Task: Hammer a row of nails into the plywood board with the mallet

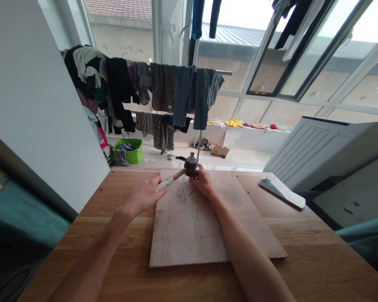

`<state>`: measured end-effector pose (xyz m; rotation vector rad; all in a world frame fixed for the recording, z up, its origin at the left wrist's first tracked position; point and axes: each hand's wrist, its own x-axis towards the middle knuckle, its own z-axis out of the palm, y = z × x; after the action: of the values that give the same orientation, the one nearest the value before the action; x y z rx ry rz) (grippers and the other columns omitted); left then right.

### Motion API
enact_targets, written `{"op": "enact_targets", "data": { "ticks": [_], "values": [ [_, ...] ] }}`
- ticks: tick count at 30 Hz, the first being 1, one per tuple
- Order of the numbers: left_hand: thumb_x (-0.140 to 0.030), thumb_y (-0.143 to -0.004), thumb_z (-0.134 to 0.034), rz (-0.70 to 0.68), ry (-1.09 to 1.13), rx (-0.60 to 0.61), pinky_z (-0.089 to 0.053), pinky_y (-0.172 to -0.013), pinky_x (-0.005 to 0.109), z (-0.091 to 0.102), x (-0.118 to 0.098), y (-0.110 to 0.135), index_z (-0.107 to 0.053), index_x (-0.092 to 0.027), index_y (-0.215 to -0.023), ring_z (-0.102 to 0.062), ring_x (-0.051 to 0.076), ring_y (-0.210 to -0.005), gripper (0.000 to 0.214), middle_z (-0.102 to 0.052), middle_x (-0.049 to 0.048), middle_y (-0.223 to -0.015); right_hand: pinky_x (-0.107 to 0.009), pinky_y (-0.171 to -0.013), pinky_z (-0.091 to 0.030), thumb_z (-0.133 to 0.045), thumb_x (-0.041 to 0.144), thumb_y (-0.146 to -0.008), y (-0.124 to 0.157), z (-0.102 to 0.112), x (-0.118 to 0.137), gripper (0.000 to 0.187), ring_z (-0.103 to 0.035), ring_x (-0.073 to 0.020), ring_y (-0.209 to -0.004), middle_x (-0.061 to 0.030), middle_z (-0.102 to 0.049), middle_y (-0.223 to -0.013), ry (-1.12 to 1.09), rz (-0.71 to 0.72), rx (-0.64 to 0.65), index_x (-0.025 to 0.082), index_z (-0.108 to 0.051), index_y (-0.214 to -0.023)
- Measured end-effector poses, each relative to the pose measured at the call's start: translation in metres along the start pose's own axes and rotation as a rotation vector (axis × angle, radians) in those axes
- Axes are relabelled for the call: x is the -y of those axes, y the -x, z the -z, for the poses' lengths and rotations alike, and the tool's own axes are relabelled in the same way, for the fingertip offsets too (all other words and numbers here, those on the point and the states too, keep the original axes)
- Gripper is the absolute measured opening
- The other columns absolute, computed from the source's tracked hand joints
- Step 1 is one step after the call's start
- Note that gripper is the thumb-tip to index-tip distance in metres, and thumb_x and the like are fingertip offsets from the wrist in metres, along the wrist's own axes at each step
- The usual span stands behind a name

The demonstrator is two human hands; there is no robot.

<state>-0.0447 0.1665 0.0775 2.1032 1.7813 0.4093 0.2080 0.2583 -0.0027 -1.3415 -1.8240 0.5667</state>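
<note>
My left hand [146,194] grips the pale wooden handle of a hammer [179,173], whose dark head [190,165] hangs just above the far part of a thin plywood board [189,235]. My right hand [202,183] rests on the board right below the hammer head, fingers pinched together; what they pinch is too small to make out. Several loose nails [184,194] lie on the board between my hands, and one more nail [196,212] lies nearer to me.
The board lies on a wooden table [317,268]. A phone [281,192] lies on the table at the right. Beyond the table stand a clothes rack [164,90] full of laundry, a green basket [130,150], and a white appliance [333,147] at the right.
</note>
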Motion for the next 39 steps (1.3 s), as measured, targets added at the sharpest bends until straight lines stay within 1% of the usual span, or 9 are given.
{"op": "enact_targets", "data": {
  "ticks": [3, 7, 10, 14, 18, 22, 25, 33, 39],
  "values": [
    [-0.044, -0.09, -0.057, -0.049, 0.075, -0.055, -0.033, -0.06, 0.028, 0.001, 0.002, -0.001, -0.059, -0.025, -0.091, -0.063, 0.022, -0.072, 0.019, -0.067, 0.0017, -0.078, -0.03, -0.071, -0.054, -0.064, 0.015, -0.078, -0.001, 0.012, 0.002, 0.05, -0.068, -0.018, -0.076, -0.0017, -0.072, -0.086, 0.01, -0.023, 0.059, 0.019, -0.051, -0.127],
    [-0.047, -0.094, -0.049, -0.171, 0.235, -0.127, -0.04, -0.068, 0.028, -0.002, 0.006, -0.005, -0.058, -0.025, -0.106, -0.065, 0.022, -0.076, 0.027, -0.068, 0.0015, -0.085, -0.028, -0.063, -0.053, -0.067, 0.012, -0.076, 0.001, 0.041, 0.01, 0.021, -0.067, -0.0175, -0.074, -0.0044, -0.072, -0.087, 0.057, -0.028, 0.213, 0.019, -0.064, -0.096],
    [-0.043, -0.092, -0.05, -0.108, 0.234, -0.098, -0.041, -0.065, 0.029, -0.01, 0.009, -0.011, -0.057, -0.023, -0.11, -0.064, 0.022, -0.07, 0.028, -0.066, 0.001, -0.079, -0.026, -0.059, -0.051, -0.071, 0.007, -0.069, 0.004, 0.054, 0.023, 0.018, -0.066, -0.017, -0.069, -0.0011, -0.071, -0.08, 0.091, 0.007, 0.364, 0.021, -0.067, -0.081],
    [-0.034, -0.084, -0.055, 0.005, 0.251, -0.083, -0.041, -0.061, 0.027, -0.02, 0.008, -0.015, -0.058, -0.021, -0.085, -0.062, 0.02, -0.068, 0.014, -0.063, 0.0005, -0.071, -0.024, -0.055, -0.046, -0.074, 0.003, -0.061, 0.009, 0.048, 0.037, 0.027, -0.064, -0.0163, -0.067, 0.001, -0.071, -0.079, 0.14, 0.045, 0.463, 0.023, -0.067, -0.077],
    [-0.031, -0.083, -0.053, 0.035, 0.456, -0.087, -0.041, -0.053, 0.025, -0.019, 0.004, -0.01, -0.054, -0.021, -0.09, -0.056, 0.014, -0.049, 0.012, -0.053, -0.0065, -0.059, -0.022, -0.051, -0.041, -0.075, 0.001, -0.057, 0.012, 0.033, 0.04, 0.029, -0.061, -0.015, -0.062, 0.0034, -0.067, -0.07, 0.171, 0.072, 0.496, 0.024, -0.066, -0.072],
    [-0.029, -0.082, -0.055, 0.028, 0.514, 0.022, -0.041, -0.047, 0.024, -0.013, -0.002, -0.007, -0.049, -0.022, -0.086, -0.055, 0.013, -0.043, 0.009, -0.055, -0.0064, -0.059, -0.023, -0.048, -0.036, -0.075, -0.001, -0.053, 0.013, 0.026, 0.037, 0.029, -0.054, -0.0131, -0.052, 0.0044, -0.062, -0.058, 0.192, 0.075, 0.458, 0.023, -0.061, -0.061],
    [-0.034, -0.084, -0.057, 0.037, 0.384, -0.046, -0.04, -0.05, 0.025, -0.014, -0.003, -0.009, -0.052, -0.022, -0.078, -0.056, 0.015, -0.049, 0.014, -0.057, -0.0029, -0.059, -0.023, -0.047, -0.035, -0.076, 0.0, -0.05, 0.01, 0.029, 0.033, 0.028, -0.053, -0.0127, -0.049, 0.0042, -0.061, -0.054, 0.183, 0.07, 0.392, 0.023, -0.061, -0.057],
    [-0.051, -0.092, -0.053, -0.05, 0.202, -0.148, -0.035, -0.058, 0.027, -0.03, -0.005, -0.011, -0.06, -0.022, -0.081, -0.056, 0.018, -0.06, 0.031, -0.058, -0.0011, -0.063, -0.029, -0.07, -0.052, -0.057, 0.019, -0.08, -0.004, 0.044, -0.004, 0.016, -0.067, -0.018, -0.075, -0.0044, -0.073, -0.081, 0.035, 0.037, -0.04, 0.018, -0.071, -0.09],
    [-0.052, -0.093, -0.053, -0.076, 0.168, -0.134, -0.035, -0.061, 0.027, -0.036, -0.014, -0.01, -0.064, -0.023, -0.092, -0.061, 0.02, -0.065, 0.031, -0.062, 0.0012, -0.067, -0.03, -0.069, -0.052, -0.06, 0.02, -0.074, 0.003, 0.023, -0.022, 0.013, -0.066, -0.0179, -0.069, -0.0009, -0.07, -0.072, -0.037, 0.029, -0.056, 0.02, -0.071, -0.08]
  ]
}}
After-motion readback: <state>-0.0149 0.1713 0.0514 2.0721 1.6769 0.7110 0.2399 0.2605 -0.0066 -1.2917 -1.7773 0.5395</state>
